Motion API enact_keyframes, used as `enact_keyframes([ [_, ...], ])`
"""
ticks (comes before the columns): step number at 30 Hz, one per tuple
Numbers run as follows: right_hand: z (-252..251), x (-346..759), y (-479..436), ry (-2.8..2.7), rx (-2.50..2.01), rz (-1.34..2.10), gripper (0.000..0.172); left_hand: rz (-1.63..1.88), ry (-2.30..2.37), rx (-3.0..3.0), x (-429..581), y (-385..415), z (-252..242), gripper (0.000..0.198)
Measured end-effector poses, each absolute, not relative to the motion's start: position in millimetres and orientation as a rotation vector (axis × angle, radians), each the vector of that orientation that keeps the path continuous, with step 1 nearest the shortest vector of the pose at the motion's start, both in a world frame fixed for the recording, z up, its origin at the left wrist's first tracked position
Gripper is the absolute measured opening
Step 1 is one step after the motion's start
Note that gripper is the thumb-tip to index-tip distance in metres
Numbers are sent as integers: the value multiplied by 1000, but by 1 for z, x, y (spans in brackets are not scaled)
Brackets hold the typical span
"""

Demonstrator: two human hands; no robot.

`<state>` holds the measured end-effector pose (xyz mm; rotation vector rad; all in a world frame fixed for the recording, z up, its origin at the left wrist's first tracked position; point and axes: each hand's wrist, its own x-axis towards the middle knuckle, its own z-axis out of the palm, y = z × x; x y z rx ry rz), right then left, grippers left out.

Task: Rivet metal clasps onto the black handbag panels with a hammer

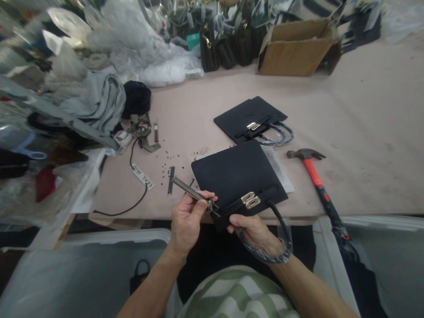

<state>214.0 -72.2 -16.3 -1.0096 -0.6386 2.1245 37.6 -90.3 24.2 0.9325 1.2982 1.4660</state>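
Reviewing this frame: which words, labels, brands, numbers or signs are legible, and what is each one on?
No text can be read with confidence.
White tag on the black cord: dark characters, tilted and too blurred to quote.
Hammer: no marking legible.
Metal clasp on the black bag in the hands: no lettering can be made out.

Pinkish table (364,119) with hammer (312,171), black bag (247,114), carton (291,53)
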Motion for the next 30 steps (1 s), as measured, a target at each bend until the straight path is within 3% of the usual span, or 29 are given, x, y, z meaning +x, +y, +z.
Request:
enact_keyframes([
  [23, -13, 206, -73, -681, -1086, 2065, 26, 1460, 1359, 986, 38, -82, 9, 27],
  [30, -13, 204, -73, -618, -1111, 2063, 27, 1402, 1413, 1146, 37, -87, 12, 19],
])
